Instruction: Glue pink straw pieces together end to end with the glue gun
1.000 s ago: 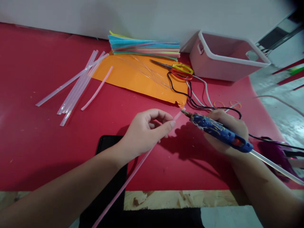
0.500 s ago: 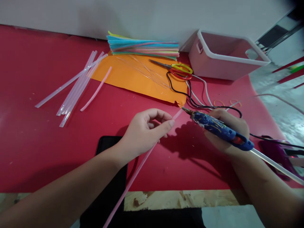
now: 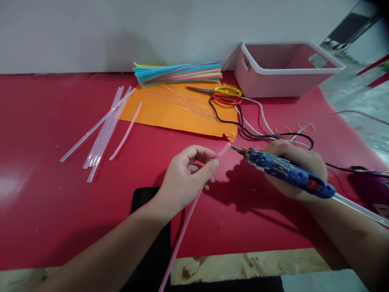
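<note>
Strip (image 3: 184,228) pinched by left hand (image 3: 184,174) near its far end; right hand (image 3: 304,159) wrapped round glue gun (image 3: 278,165). Steady both, fingertips (image 3: 214,163) well clear of nozzle (image 3: 239,150).

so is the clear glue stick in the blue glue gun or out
Partly in: the clear stick juts from the rear of the blue gun.

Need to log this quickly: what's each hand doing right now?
Left hand: closed, pinching a pink strip near one end.
Right hand: closed around a blue glue gun.
</note>
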`<state>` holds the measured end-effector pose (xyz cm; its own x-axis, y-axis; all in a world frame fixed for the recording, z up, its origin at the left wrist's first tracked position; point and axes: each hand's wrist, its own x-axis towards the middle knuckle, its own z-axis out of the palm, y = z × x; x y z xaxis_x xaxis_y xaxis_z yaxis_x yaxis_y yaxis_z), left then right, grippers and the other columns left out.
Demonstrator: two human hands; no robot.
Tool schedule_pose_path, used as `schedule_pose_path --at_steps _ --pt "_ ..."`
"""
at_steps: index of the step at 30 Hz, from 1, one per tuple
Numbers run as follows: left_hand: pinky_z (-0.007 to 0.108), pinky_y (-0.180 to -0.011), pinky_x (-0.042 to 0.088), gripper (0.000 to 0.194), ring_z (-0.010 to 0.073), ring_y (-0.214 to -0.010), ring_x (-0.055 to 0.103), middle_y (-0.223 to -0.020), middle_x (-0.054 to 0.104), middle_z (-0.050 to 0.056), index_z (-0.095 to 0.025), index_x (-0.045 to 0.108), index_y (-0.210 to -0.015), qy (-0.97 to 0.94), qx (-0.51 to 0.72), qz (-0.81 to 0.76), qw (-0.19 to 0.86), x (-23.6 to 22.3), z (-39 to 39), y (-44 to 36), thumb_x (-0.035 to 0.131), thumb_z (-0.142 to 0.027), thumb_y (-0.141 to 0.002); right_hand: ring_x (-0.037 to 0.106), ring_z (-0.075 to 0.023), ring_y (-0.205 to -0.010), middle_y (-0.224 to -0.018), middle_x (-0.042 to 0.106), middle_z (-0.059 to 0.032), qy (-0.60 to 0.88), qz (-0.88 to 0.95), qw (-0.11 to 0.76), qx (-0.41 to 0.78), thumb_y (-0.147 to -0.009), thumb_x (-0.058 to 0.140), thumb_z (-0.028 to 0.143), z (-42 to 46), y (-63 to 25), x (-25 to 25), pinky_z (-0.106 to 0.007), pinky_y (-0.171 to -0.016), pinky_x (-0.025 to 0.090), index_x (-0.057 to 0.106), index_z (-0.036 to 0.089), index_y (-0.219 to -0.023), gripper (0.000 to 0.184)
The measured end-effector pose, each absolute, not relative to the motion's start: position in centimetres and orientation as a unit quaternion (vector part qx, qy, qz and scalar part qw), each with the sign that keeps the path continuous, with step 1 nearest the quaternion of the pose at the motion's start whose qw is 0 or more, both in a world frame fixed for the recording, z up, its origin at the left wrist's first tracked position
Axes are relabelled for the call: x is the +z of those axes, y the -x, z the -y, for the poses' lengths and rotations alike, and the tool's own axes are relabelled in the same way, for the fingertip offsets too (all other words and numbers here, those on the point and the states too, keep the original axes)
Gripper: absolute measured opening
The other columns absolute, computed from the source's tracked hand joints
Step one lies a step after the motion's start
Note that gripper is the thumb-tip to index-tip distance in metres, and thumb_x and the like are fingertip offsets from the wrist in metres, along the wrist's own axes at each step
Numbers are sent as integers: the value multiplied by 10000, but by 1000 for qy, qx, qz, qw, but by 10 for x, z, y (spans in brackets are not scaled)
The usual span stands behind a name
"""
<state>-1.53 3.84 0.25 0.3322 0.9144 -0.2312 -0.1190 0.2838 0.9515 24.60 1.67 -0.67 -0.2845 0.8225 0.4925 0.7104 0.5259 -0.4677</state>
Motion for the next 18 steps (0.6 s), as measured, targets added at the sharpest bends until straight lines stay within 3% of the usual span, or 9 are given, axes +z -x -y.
schedule_pose_path --at_steps 8,18 --pt "142 -483 536 284 39 -504 631 -773 593 -68 -176 528 -889 -441 410 -415 682 3 -41 12 792 -265 -832 642 -157 -676 -814 691 -24 414 846 319 106 -808 666 228 -19 -246 -11 -311 -636 495 576 245 -955 173" --pt "133 -479 541 308 30 -505 645 -816 609 -62 -164 537 -868 -450 426 -383 685 3 -39 11 827 -254 -817 648 -190 -705 -846 706 -42 425 841 311 120 -806 693 260 -19 -250 -12 -348 -626 485 599 255 -971 190"
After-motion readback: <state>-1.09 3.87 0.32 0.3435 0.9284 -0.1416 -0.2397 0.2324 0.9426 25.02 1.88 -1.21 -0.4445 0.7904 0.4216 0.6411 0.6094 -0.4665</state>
